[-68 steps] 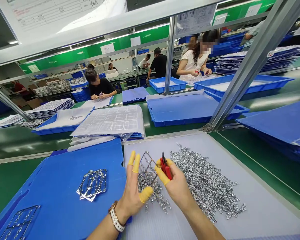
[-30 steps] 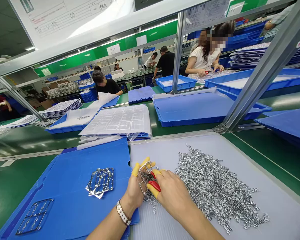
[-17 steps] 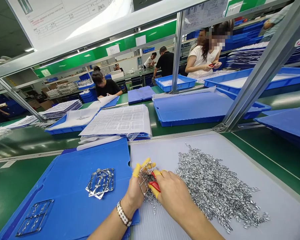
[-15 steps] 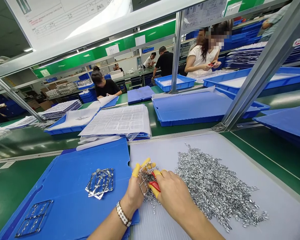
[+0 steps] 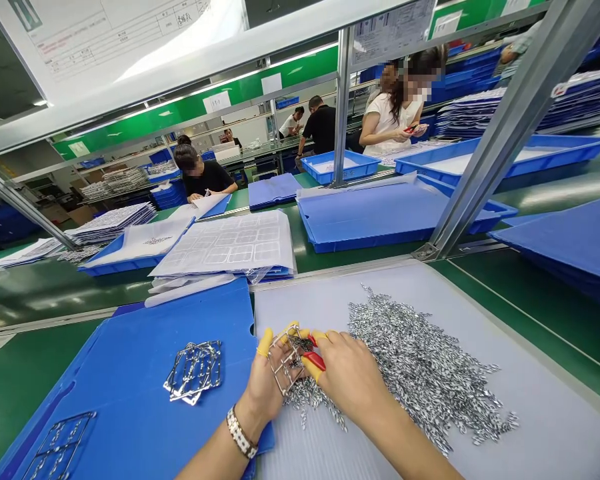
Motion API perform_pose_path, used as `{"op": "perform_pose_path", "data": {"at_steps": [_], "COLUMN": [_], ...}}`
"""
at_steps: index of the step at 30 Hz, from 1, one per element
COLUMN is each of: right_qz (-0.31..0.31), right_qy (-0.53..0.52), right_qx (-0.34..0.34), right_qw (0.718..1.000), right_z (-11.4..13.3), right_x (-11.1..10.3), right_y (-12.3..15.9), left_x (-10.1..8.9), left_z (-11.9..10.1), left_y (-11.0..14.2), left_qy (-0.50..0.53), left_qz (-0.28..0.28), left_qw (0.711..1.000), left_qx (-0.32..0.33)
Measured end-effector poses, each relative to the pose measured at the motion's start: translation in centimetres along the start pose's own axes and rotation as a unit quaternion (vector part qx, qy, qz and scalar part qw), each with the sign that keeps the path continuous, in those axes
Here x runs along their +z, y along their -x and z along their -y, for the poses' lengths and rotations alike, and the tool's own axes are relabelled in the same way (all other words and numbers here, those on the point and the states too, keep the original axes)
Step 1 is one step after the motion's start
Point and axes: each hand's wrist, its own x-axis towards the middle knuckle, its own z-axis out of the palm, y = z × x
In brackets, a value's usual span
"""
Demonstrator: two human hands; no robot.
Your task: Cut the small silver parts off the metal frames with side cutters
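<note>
My left hand [image 5: 267,377] pinches a bare metal fret [image 5: 286,360] of small stamped parts, its fingers in yellow finger cots. My right hand [image 5: 347,377] is shut on red-handled side cutters [image 5: 314,361], whose dark jaws reach into the fret. A loose heap of small silver metal pieces [image 5: 420,367] spreads right of and beneath my hands on a grey corrugated plastic sheet [image 5: 480,427]. Part of the cutters is hidden by my fingers. A metal bracelet watch [image 5: 241,432] circles my left wrist.
To the left, a small pile of metal frets [image 5: 194,372] and a further fret [image 5: 60,447] lie on a blue plastic sheet [image 5: 130,400]. Beyond stand stacked clear trays [image 5: 225,247], blue trays [image 5: 400,213], an aluminium post [image 5: 480,147] and co-workers [image 5: 200,173].
Compared with the oldest frame, my hands have come together, bringing the fret against the cutters. The view has also swung slightly left over the last moments.
</note>
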Motion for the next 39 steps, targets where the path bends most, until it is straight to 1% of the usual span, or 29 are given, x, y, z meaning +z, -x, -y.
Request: {"op": "perform_pose_path", "data": {"at_steps": [5,8,11,15,20,29,32,35,39], "right_qz": [-0.005,-0.020,-0.038,-0.021,-0.011,0.033,0.037,0.022,0.004], "right_qy": [0.024,0.037,0.036,0.033,0.034,0.028,0.029,0.031,0.014], "right_qx": [-0.010,-0.009,-0.009,-0.008,0.002,0.003,0.001,0.004,-0.020], "right_qw": [1.000,0.999,0.999,0.999,0.999,0.999,0.999,0.999,1.000], "right_z": [0.1,0.0,-0.4,-0.7,-0.3,0.5,0.5,0.5,1.0], "right_x": [0.0,0.1,0.4,1.1,1.6,1.0,0.7,0.3,0.1], "right_y": [-0.2,0.0,0.8,1.8,1.9,1.1,1.0,1.3,2.0], "left_x": [0.0,-0.1,-0.2,-0.2,-0.1,-0.3,-0.2,-0.2,0.0], "left_z": [0.2,0.1,-0.2,-0.6,-0.5,0.3,0.0,-0.4,-0.8], "left_y": [0.1,0.0,-0.1,-0.2,0.0,0.1,0.0,-0.1,-0.2], "left_qy": [-0.031,-0.014,0.026,0.062,0.056,-0.006,0.015,0.052,0.081], "left_qz": [-0.025,-0.016,-0.005,-0.006,-0.020,-0.067,-0.070,-0.066,-0.069], "left_qw": [0.999,1.000,1.000,0.998,0.998,0.996,0.996,0.995,0.994], "left_qx": [0.028,0.016,-0.004,-0.014,0.003,0.058,0.059,0.048,0.032]}}
